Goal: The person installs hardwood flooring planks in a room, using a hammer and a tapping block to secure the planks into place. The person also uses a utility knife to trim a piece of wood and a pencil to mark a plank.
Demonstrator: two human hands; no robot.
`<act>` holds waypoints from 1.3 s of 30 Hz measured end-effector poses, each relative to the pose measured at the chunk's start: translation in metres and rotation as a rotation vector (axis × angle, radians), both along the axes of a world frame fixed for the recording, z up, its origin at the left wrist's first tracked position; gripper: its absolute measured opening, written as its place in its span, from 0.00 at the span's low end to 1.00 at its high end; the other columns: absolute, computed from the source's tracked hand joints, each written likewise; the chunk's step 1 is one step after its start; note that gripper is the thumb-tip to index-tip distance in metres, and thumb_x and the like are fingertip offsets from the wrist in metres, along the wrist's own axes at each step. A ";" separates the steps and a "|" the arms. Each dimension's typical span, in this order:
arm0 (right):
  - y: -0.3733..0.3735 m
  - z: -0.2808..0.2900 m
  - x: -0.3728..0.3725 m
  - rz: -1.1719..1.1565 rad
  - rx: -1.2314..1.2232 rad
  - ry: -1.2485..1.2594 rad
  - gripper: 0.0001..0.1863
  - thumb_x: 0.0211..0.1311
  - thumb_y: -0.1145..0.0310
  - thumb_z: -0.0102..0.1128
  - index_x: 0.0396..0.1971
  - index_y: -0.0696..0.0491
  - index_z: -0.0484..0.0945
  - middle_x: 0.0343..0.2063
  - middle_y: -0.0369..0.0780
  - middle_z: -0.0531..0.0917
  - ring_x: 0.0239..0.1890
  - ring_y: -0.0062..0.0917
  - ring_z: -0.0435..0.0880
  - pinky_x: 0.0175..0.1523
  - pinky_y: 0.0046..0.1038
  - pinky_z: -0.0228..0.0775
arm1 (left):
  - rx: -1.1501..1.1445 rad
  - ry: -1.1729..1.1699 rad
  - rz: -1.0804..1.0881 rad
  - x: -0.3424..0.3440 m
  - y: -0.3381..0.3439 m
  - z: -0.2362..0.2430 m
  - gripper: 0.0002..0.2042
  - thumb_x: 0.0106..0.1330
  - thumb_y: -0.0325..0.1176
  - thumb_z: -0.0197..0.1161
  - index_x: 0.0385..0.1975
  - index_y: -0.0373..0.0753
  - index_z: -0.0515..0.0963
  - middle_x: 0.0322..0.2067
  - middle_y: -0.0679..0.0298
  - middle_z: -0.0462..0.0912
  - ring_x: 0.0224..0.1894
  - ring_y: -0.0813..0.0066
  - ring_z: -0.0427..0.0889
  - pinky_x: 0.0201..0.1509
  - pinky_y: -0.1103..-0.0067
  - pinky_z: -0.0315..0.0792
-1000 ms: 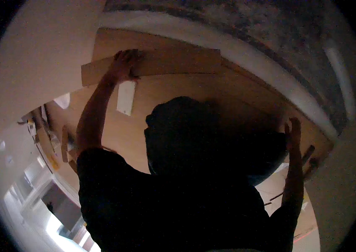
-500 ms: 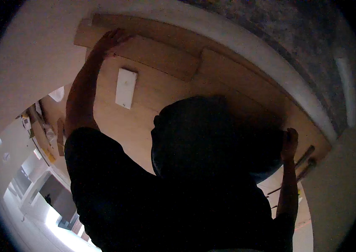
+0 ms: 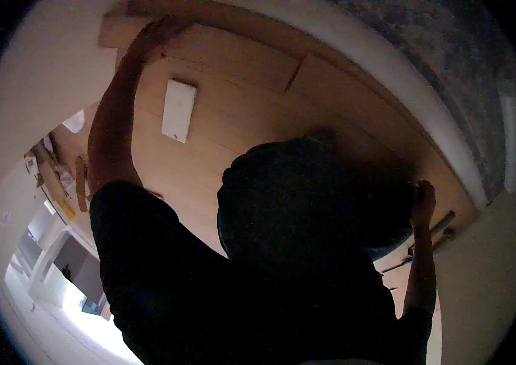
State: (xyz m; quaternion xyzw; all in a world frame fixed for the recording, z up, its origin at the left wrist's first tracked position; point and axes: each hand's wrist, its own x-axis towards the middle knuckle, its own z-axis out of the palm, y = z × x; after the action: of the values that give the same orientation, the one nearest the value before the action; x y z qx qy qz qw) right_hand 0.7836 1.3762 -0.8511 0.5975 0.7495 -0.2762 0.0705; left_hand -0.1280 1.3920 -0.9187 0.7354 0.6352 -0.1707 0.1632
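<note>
My left hand (image 3: 162,35) lies on a light-brown wooden floor plank (image 3: 239,50), fingers stretched out, close to the far left edge of the flooring. The plank's right end stands a narrow dark gap away from another plank (image 3: 343,88). Nearer to me a white rectangular block (image 3: 179,111) rests on the boards. My right hand (image 3: 423,204) is at the right beside my dark-clothed knee, its fingers curled in. Whatever they hold, if anything, is lost in the shadow.
A pale strip (image 3: 385,67) borders the boards, with rough grey ground (image 3: 434,48) beyond. Dark bar-like tools (image 3: 442,222) lie by my right forearm. Offcuts and small items (image 3: 63,176) are heaped at the left by a pale wall (image 3: 33,97). My dark-clothed legs (image 3: 282,207) cover the middle.
The plank under my left hand has shifted relative to its neighbours, now nearly in line with the plank to its right. The view has tilted slightly; my right hand stays curled by the knee.
</note>
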 end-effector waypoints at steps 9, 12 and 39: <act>0.026 -0.052 -0.174 0.312 0.114 -0.001 0.32 0.67 0.62 0.62 0.69 0.55 0.65 0.66 0.50 0.70 0.68 0.43 0.67 0.74 0.41 0.56 | -0.129 -0.350 0.581 0.069 0.028 0.061 0.28 0.71 0.45 0.61 0.70 0.46 0.68 0.68 0.58 0.70 0.69 0.57 0.69 0.74 0.68 0.63; 0.059 -0.087 -0.260 0.515 0.289 0.232 0.37 0.64 0.57 0.65 0.69 0.56 0.64 0.69 0.53 0.66 0.70 0.48 0.64 0.75 0.46 0.54 | -0.312 -0.346 0.820 0.098 0.040 0.087 0.31 0.73 0.53 0.57 0.72 0.45 0.65 0.70 0.58 0.67 0.70 0.63 0.66 0.75 0.73 0.58; 0.086 -0.145 -0.391 0.571 0.294 0.596 0.52 0.50 0.51 0.77 0.71 0.54 0.59 0.69 0.50 0.66 0.70 0.47 0.65 0.74 0.51 0.52 | -0.138 0.218 -0.083 0.042 0.015 0.038 0.35 0.71 0.45 0.63 0.76 0.49 0.57 0.75 0.61 0.56 0.75 0.57 0.54 0.78 0.66 0.50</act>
State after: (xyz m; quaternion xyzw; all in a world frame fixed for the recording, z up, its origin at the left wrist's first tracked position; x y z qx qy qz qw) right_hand 0.3928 1.4626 -0.9958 0.2642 0.9035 -0.2967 -0.1611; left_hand -0.0857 1.4068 -0.8811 0.7250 0.6050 -0.2997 0.1362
